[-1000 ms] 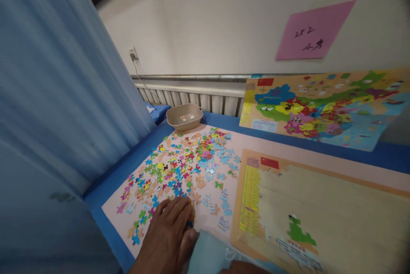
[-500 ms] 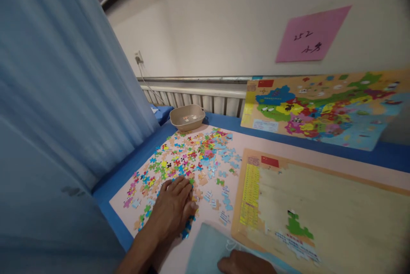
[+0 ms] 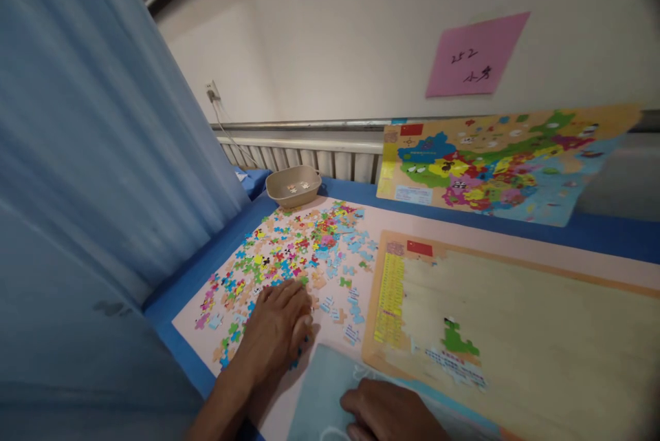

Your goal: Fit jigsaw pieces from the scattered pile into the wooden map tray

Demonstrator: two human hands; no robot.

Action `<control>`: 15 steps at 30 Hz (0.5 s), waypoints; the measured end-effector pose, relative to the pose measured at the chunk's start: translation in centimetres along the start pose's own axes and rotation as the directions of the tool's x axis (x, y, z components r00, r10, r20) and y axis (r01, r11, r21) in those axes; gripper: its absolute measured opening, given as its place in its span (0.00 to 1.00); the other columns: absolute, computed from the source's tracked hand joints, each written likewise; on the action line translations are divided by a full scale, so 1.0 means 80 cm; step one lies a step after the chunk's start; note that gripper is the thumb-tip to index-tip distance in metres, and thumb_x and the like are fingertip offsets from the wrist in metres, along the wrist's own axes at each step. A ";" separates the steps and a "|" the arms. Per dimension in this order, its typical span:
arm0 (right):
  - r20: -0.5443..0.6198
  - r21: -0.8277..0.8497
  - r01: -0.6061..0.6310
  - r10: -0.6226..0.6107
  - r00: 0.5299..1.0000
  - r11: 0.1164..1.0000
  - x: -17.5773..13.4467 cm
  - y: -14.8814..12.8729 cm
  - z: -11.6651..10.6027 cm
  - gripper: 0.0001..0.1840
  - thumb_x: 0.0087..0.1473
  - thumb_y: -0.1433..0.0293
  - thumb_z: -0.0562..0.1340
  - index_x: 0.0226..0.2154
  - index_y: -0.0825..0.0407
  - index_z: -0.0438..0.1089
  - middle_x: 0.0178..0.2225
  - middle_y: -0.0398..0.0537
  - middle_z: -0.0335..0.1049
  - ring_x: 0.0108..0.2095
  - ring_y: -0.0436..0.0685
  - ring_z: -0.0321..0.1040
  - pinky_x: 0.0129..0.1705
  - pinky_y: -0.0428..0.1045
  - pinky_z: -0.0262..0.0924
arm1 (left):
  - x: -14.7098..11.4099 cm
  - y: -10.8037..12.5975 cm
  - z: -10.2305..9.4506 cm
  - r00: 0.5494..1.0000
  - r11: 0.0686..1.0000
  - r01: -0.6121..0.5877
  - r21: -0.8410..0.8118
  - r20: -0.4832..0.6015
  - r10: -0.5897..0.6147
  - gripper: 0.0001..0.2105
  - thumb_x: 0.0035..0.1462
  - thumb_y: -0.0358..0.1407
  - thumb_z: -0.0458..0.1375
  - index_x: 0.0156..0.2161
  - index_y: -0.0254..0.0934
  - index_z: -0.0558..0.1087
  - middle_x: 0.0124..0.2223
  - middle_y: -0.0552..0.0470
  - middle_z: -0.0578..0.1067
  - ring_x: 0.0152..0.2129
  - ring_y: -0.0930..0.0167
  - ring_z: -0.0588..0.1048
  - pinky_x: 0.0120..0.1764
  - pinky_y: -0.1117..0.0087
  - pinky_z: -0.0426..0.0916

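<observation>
Loose jigsaw puzzle pieces [image 3: 289, 245] in many colours are spread over a pale pink sheet. My left hand [image 3: 282, 317] rests palm down on the near part of the spread, its fingers stretched out and covering the pieces beneath. My right hand [image 3: 386, 408] is at the bottom edge over a light blue sheet [image 3: 322, 386]. Its fingers are curled in, and what they hold, if anything, is hidden. To the right lies the puzzle board [image 3: 526, 317], with its border, a yellow text strip, a green cluster [image 3: 458, 338] and a text cluster [image 3: 458, 367] on it.
A beige basket [image 3: 293, 186] with a few pieces stands at the back. A printed map picture [image 3: 464, 159] leans against the wall, below a pink paper note [image 3: 474, 56]. A blue curtain [image 3: 103, 152] hangs at the left, and a radiator [image 3: 343, 162] runs behind.
The view has turned slightly right, so the board and basket appear further left. My right hand shows more fully and has come up a little. My left hand still rests among the pieces.
</observation>
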State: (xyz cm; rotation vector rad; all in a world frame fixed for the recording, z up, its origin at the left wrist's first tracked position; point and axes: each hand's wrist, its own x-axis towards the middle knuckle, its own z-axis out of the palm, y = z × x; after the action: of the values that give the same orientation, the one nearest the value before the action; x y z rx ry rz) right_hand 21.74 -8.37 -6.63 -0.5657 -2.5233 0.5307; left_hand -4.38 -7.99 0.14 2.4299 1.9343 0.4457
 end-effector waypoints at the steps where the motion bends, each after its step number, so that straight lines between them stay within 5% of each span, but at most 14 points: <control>1: -0.033 -0.011 0.014 -0.014 0.999 1.000 0.002 -0.003 -0.004 0.05 0.66 0.73 0.59 0.43 0.47 0.68 0.31 0.41 0.73 0.28 0.53 0.67 0.32 0.48 0.57 | -0.008 0.007 -0.001 1.000 1.000 -0.015 -0.018 -0.010 0.015 0.15 0.70 0.33 0.52 0.56 0.39 0.76 0.63 0.42 0.77 0.62 0.57 0.72 0.61 0.47 0.67; 5: -0.181 -0.131 0.028 -0.052 0.982 0.991 0.010 -0.016 -0.022 0.09 0.65 0.77 0.57 0.41 0.48 0.68 0.32 0.45 0.73 0.32 0.56 0.68 0.35 0.50 0.58 | -0.042 0.042 -0.003 0.987 0.986 -0.140 -0.095 -0.091 0.131 0.16 0.70 0.35 0.52 0.58 0.39 0.75 0.60 0.41 0.79 0.57 0.59 0.76 0.59 0.51 0.71; 9: -0.202 -0.203 -0.040 -0.001 0.979 0.978 0.012 -0.022 -0.028 0.09 0.64 0.79 0.58 0.38 0.47 0.68 0.34 0.45 0.71 0.34 0.58 0.67 0.38 0.52 0.58 | -0.064 0.072 0.003 0.946 0.957 -0.265 -0.118 -0.221 0.235 0.14 0.69 0.36 0.54 0.54 0.38 0.76 0.52 0.43 0.82 0.46 0.63 0.81 0.49 0.60 0.77; 15: -0.205 -0.288 -0.064 0.004 0.979 0.956 0.021 -0.019 -0.014 0.10 0.60 0.77 0.64 0.33 0.46 0.64 0.32 0.42 0.68 0.32 0.57 0.63 0.36 0.52 0.54 | -0.073 0.083 0.012 0.908 0.967 -0.253 -0.019 -0.349 0.230 0.12 0.68 0.34 0.54 0.53 0.38 0.76 0.51 0.46 0.84 0.46 0.64 0.82 0.46 0.63 0.78</control>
State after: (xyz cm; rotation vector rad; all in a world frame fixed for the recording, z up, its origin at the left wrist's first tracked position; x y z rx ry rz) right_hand 20.59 -8.57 -4.40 -0.7333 -2.4124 0.0998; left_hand 1.03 -15.02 -0.89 2.7095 1.6839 0.9860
